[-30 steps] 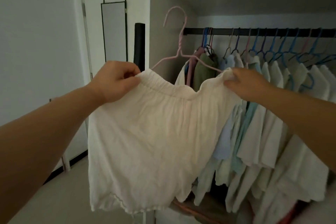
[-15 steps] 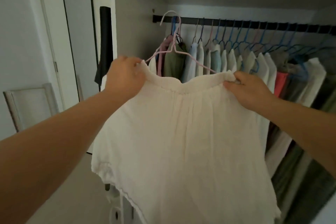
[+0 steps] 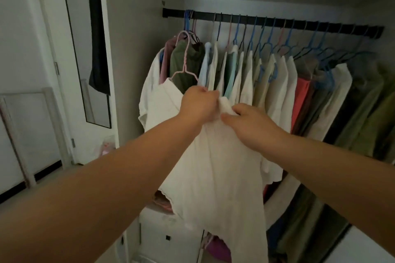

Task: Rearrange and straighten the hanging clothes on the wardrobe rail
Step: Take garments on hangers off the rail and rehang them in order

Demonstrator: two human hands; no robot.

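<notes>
- The left hand (image 3: 199, 105) grips the bunched top of the white garment (image 3: 215, 168), fingers curled round the cloth at centre frame.
- The right hand (image 3: 251, 123) pinches the same bunch, just at its 3 o'clock side.
- The garment hangs on a pink hanger (image 3: 184, 60) (its hook is off the rail).
- The black rail (image 3: 277, 22) runs at 12 o'clock, crowded with hung clothes (image 3: 284, 83).

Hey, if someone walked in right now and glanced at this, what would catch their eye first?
Probably the white garment bunched at centre, with the left hand and right hand gripping its top edge close together and a pink hanger poking up from it. Behind, the black rail carries a crowded row of mostly pale clothes, where one coral-red garment stands out right of centre.
</notes>
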